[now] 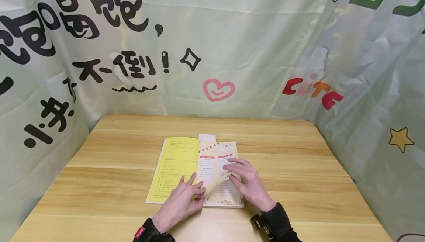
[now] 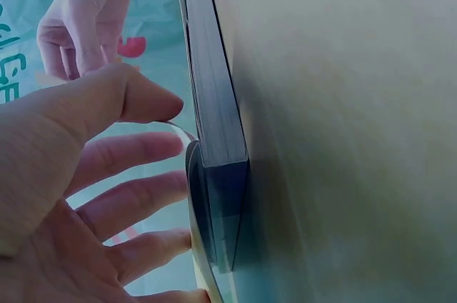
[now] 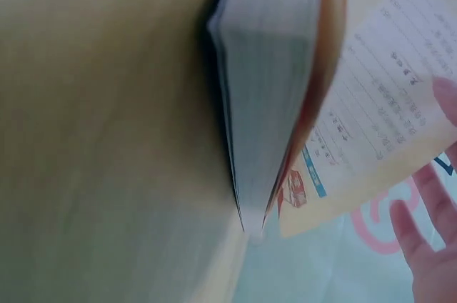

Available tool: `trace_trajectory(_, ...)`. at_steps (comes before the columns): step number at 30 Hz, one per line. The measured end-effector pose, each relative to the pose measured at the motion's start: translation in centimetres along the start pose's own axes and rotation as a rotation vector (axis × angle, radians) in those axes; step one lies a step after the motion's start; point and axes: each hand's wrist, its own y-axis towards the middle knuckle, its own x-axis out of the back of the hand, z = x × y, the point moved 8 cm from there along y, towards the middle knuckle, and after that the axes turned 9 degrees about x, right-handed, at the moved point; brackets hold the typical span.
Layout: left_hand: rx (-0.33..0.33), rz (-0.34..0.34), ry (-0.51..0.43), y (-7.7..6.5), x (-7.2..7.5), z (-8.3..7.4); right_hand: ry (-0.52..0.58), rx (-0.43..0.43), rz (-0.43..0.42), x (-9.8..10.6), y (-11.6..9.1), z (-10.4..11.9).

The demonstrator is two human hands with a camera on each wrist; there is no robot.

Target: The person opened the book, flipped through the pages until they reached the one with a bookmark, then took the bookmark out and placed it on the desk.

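An open book lies on the table, its yellow left page (image 1: 179, 161) flat and its cream, printed right page (image 1: 207, 168) partly raised, with the lower edge curling up. Below the book's middle, my left hand (image 1: 182, 199) pinches that page's lower edge between thumb and forefinger; the left wrist view shows the page edge at the thumb tip (image 2: 168, 106). Over the right half, my right hand (image 1: 249, 181) has its fingers extended at the page's right side. From the right wrist view, the thick page block (image 3: 268, 81) and the raised page (image 3: 378, 96) show.
A white card or tab (image 1: 207, 137) sticks out past the book's top edge. The wooden table (image 1: 299, 168) extends around the book. Printed cloth (image 1: 259, 50) hangs behind and at both sides. A dark cable (image 1: 410, 235) shows at the lower right corner.
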Motion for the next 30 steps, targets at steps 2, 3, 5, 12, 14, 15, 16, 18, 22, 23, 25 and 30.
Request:
trace_trajectory(2,0.007,0.0,0.002,0.0,0.0,0.0,-0.017,-0.01,-0.024,0.1,0.0,-0.1)
trace_trajectory(3,0.011,0.002,0.005,0.0,0.0,0.0,-0.026,-0.016,-0.031,0.1,0.0,-0.2)
trace_trajectory(5,0.016,0.0,0.001,0.0,0.0,0.0,-0.04,-0.027,-0.038,0.1,0.0,-0.2)
trace_trajectory(12,0.006,-0.015,0.0,0.1,-0.1,-0.1,-0.046,-0.071,-0.068,0.0,0.1,-0.1)
trace_trajectory(14,-0.002,-0.017,-0.003,0.2,-0.2,-0.2,-0.025,-0.138,-0.042,-0.4,-0.1,-0.4)
trace_trajectory(15,-0.006,-0.019,-0.002,0.3,-0.2,-0.3,-0.012,-0.176,-0.023,-0.6,-0.2,-0.7)
trace_trajectory(16,-0.011,-0.023,0.002,0.3,-0.2,-0.4,0.0,-0.214,-0.002,-0.9,-0.4,-0.9)
trace_trajectory(18,-0.014,-0.036,0.007,0.3,-0.1,-0.4,0.017,-0.281,0.042,-1.5,-0.7,-1.2)
trace_trajectory(22,-0.004,-0.059,0.003,0.3,0.0,-0.5,0.076,-0.371,0.104,-2.6,-0.8,-1.6)
trace_trajectory(23,0.001,-0.063,-0.003,0.3,0.1,-0.6,0.099,-0.389,0.113,-2.8,-0.9,-1.6)
trace_trajectory(25,0.01,-0.073,-0.007,0.3,0.2,-0.6,0.159,-0.422,0.124,-3.3,-0.8,-1.7)
trace_trajectory(30,0.02,-0.116,0.017,0.5,0.6,-0.9,0.33,-0.456,0.094,-4.2,-0.2,-1.6)
